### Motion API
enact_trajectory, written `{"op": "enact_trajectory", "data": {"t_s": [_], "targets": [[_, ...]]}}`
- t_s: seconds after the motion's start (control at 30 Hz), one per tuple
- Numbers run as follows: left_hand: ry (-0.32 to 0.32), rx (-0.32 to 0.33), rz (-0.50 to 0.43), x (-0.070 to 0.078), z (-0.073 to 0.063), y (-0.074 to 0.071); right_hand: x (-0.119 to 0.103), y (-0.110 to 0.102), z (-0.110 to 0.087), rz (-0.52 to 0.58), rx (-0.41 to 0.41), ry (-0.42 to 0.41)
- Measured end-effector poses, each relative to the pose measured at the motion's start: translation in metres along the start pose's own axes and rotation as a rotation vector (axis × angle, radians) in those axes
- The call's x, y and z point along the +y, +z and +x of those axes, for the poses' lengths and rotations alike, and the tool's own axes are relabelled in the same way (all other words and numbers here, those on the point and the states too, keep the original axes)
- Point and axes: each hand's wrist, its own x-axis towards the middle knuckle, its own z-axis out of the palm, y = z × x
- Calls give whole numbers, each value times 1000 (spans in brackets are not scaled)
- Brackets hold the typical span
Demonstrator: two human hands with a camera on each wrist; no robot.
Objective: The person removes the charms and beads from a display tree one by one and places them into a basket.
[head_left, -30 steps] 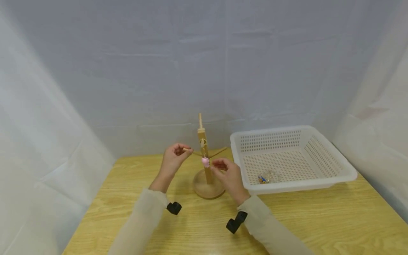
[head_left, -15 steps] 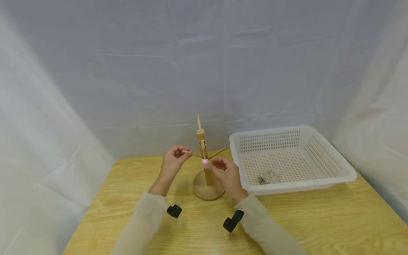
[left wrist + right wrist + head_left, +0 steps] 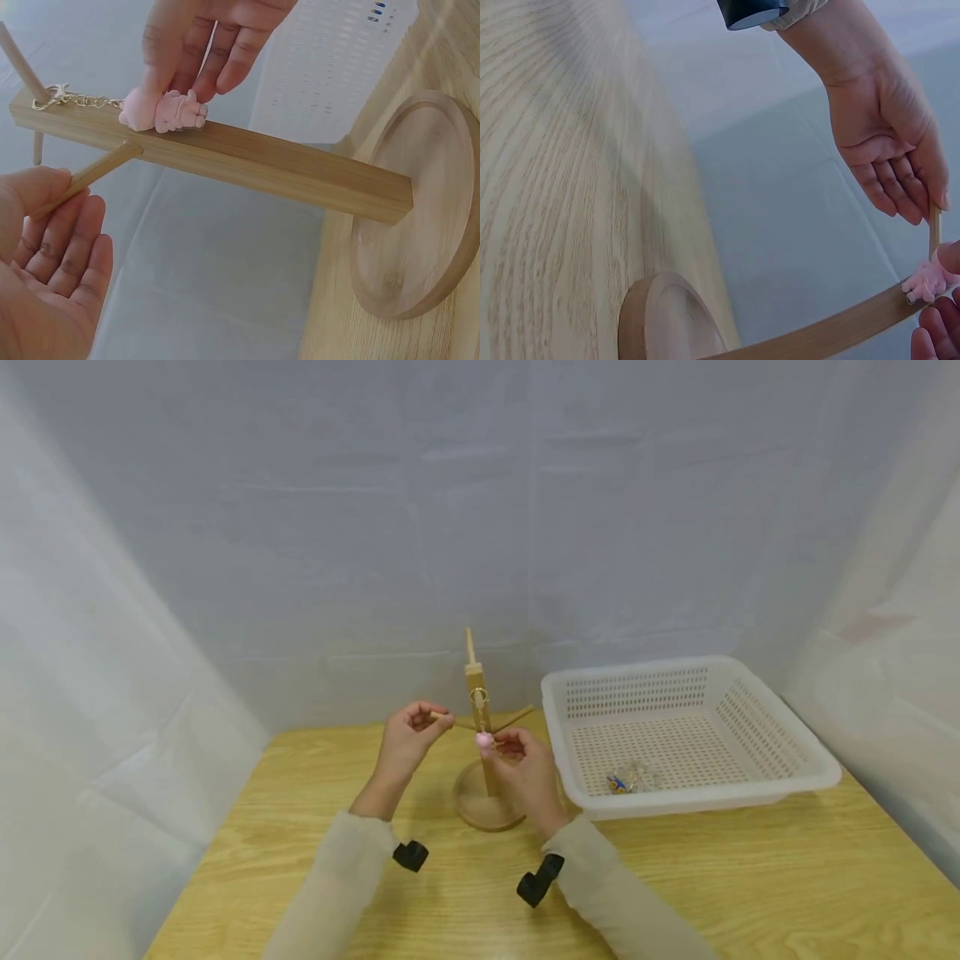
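Observation:
A wooden stand (image 3: 474,680) with a round base and thin pegs stands upright on the table. From a front peg near its top, a keychain with a pink animal figure (image 3: 159,110) hangs by its gold ring (image 3: 478,697). My left hand (image 3: 405,742) pinches the tip of the left side peg (image 3: 101,171) between thumb and forefinger, its other fingers loosely bent. My right hand (image 3: 531,777) holds the pink figure in front of the post, thumb against it and fingers close beside. In the right wrist view, the right hand's fingers (image 3: 939,330) show only at the edge.
A white perforated plastic basket (image 3: 697,797) stands to the right of the stand. Inside its near left corner lie small keychains (image 3: 630,779), one blue and yellow. Pale sheeting (image 3: 360,568) hangs behind the wood-grain table (image 3: 450,910) and along both sides.
My right hand has moved slightly left and its fingers have come onto the pink figure, which has turned a little. The left hand stays on its peg.

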Motion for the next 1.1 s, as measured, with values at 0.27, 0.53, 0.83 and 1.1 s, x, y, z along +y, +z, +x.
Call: {"op": "enact_trajectory", "data": {"t_s": [0.27,0.53,0.83,1.1], "targets": [[-19,-1,-7,0,1,-1,-29,3,-6,4,40,-18],[-3,17,-12,-17,9,-1,-35,4,-8,-10,61,-24],[21,32,-22,-27,13,-1,-30,4,-7,2,74,-25],[39,34,-25,-29,13,-1,-25,1,-8,-5,67,-11]]}}
